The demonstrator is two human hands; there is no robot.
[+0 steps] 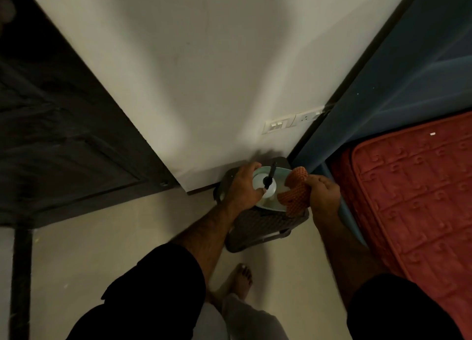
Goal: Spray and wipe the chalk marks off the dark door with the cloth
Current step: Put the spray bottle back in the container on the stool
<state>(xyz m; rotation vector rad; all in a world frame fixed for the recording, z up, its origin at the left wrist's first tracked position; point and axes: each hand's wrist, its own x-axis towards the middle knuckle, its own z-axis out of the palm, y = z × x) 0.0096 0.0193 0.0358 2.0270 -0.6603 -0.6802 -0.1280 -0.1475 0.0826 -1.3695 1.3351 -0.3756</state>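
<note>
A pale plaster wall fills the middle of the view, with the dark panelled wooden door along its left side and a red quilted mattress at the right. At the wall's foot stands a low brown woven-plastic stool bearing a pale green oval tray. The left hand curls its fingers round a white spray bottle with a black nozzle standing in the tray. The right hand grips a bunched orange checked cloth over the tray's right edge.
</note>
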